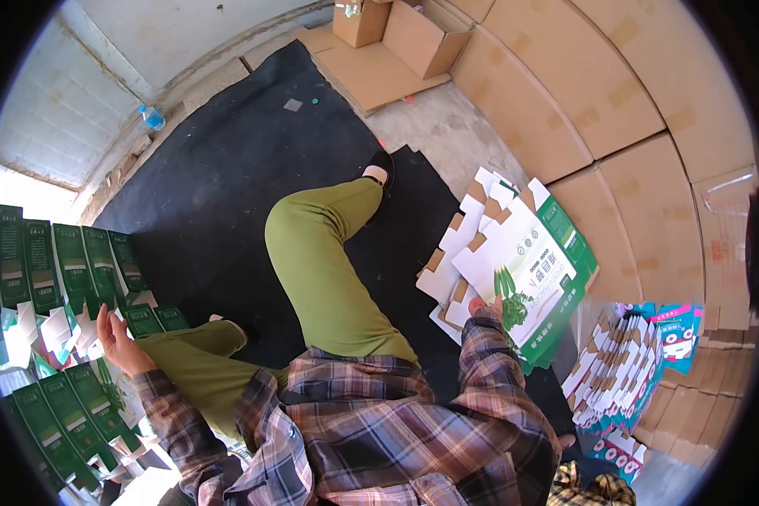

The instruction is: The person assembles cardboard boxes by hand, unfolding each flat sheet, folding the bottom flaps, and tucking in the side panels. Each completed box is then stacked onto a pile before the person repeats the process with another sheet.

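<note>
My left hand point(121, 342) is raised beside my knee at the left, fingers apart and holding nothing. Close to it stand several green and white printed cardboard boxes point(73, 263), some with open white flaps. On the right, my right hand point(486, 309) is at the near edge of a flat white and green carton point(523, 263) printed with a leafy vegetable. Its fingers appear closed on that edge, though the sleeve and carton partly hide them. More flat cartons point(449, 268) with notched white flaps lie fanned out beneath.
Black sheeting point(219, 143) covers the floor. Large brown cartons point(599, 76) are stacked along the right. An open brown box point(426, 42) stands at the back. Stacked pink and teal flat cartons point(620, 367) sit lower right, near another person's plaid clothing point(594, 485). A blue bottle point(152, 117) lies by the wall.
</note>
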Demonstrator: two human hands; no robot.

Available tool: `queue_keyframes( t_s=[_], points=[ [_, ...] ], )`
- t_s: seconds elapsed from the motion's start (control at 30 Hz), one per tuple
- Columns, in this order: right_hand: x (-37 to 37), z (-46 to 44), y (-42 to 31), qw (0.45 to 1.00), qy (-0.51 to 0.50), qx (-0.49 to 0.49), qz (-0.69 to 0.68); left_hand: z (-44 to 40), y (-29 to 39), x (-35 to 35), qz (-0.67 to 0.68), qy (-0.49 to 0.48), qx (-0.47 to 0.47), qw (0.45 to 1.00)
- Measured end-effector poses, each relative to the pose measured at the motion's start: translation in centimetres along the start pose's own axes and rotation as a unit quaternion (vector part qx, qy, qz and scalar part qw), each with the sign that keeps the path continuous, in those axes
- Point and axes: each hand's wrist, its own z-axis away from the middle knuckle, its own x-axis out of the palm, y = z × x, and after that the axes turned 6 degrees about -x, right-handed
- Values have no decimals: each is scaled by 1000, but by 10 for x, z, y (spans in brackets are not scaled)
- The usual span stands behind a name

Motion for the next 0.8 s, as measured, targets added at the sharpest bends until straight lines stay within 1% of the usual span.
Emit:
queue_keyframes(
  t_s=[0.03,0.07,0.13,0.17,0.2,0.27,0.3,0.33,0.4,0.43,0.5,0.53,0.6,0.63,0.67,0.73,0.77,0.8],
  points=[
    [4,-5,-1,999,35,-9,-30,-1,-1,2,-1,-5,6,1000],
    [5,-10,-2,999,34,-10,-31,-3,-1,4,-3,-13,12,1000],
    [11,9,-6,991,-86,-64,-77,-5,-2,8,-4,-18,16,1000],
    [26,15,-8,983,-65,-123,-120,-6,-3,10,-5,-21,20,1000],
    [35,22,-14,982,-62,-126,-125,-6,-4,12,-3,-27,20,999],
    [53,36,-24,971,-71,-190,-127,-7,-8,15,-19,-48,20,998],
    [63,44,-29,961,-93,-220,-140,-8,-12,16,-17,-58,33,998],
    [69,56,-38,961,-96,-217,-140,-8,-15,17,-17,-54,35,998],
    [93,88,-49,951,-81,-256,-151,-9,-19,18,-15,-65,35,997],
    [97,111,-49,953,-89,-248,-146,-8,-18,21,-15,-62,40,997],
    [99,161,-51,952,-168,-206,-150,-8,-23,23,0,-82,32,996],
    [100,180,-44,953,-176,-196,-148,-6,-22,26,2,-89,30,996],
    [100,222,-24,945,-257,-192,-56,-4,-21,31,-7,-121,18,992],
    [105,246,-15,935,-307,-172,-51,-3,-20,35,-13,-128,-13,992],
    [111,262,-11,934,-311,-168,-50,-7,-25,37,-12,-155,-12,988],
    [130,293,-5,888,-447,-104,11,-8,-25,42,-12,-188,-28,982],
    [144,309,-3,904,-408,-110,67,-8,-20,43,-9,-199,-41,979],
    [160,328,-1,900,-417,-105,67,-6,-15,45,-7,-209,-54,976]
  ],
)
